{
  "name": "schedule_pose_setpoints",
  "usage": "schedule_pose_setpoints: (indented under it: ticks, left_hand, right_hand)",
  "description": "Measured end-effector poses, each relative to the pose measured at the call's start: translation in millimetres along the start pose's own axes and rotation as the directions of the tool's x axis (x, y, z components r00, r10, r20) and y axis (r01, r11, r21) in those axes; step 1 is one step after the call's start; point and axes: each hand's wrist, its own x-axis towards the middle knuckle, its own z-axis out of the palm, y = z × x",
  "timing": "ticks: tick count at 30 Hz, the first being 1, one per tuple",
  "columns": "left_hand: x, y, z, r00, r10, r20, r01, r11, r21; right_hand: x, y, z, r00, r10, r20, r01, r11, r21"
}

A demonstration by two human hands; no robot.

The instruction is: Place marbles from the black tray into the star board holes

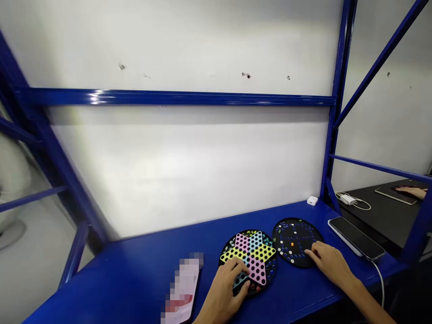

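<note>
A round Chinese checkers board (257, 270) with a coloured star full of holes lies on the blue tabletop, glass marbles sorted around its rim. My left hand (229, 288) is over its lower left part, fingers bent and thumb apart, with nothing visible between them. To the right, overlapping its edge, is a round black tray (297, 236) with blue arc marks, a few white marbles and a small orange piece (292, 244). My right hand (326, 258) is at the right edge of this tray, fingertips drawn together; whatever they hold is hidden or too small to name.
A phone (184, 288) with a pixelated screen lies at my left. Another phone (357, 236) rests on a white block at the right, its cable (382, 279) hanging down. A white case (312, 200) stands at the back. Blue posts frame the table; a person's hand (413, 191) shows beyond.
</note>
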Motion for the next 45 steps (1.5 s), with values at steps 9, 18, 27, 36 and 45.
schedule_pose_setpoints:
  ticks: [9, 18, 27, 36, 45]
  left_hand:
    - [0.9, -0.9, 0.2, 0.999, 0.023, -0.036, -0.022, 1.000, 0.017]
    - [3.1, 7.8, -3.5, 1.000, -0.010, 0.008, 0.010, 1.000, -0.008]
    - [0.4, 1.3, 0.1, 1.000, 0.008, -0.014, -0.008, 1.000, 0.011]
    - [0.5, 0.6, 0.5, 1.000, 0.012, -0.022, -0.012, 1.000, 0.009]
    - [-1.0, 3.6, -2.2, 1.000, 0.004, -0.010, -0.004, 1.000, 0.005]
  right_hand:
    - [6.2, -2.4, 1.2, 0.992, -0.039, 0.122, 0.054, 0.991, -0.122]
    - [11.5, -4.5, 4.4, 0.998, -0.028, 0.064, 0.034, 0.995, -0.091]
    - [8.8, 0.7, 10.2, 0.999, -0.015, -0.028, 0.019, 0.990, 0.137]
    - [82.9, -8.9, -9.0, 0.869, 0.484, 0.099, -0.222, 0.203, 0.954]
    - [140.3, 5.5, 26.6, 0.882, 0.464, 0.080, -0.428, 0.720, 0.546]
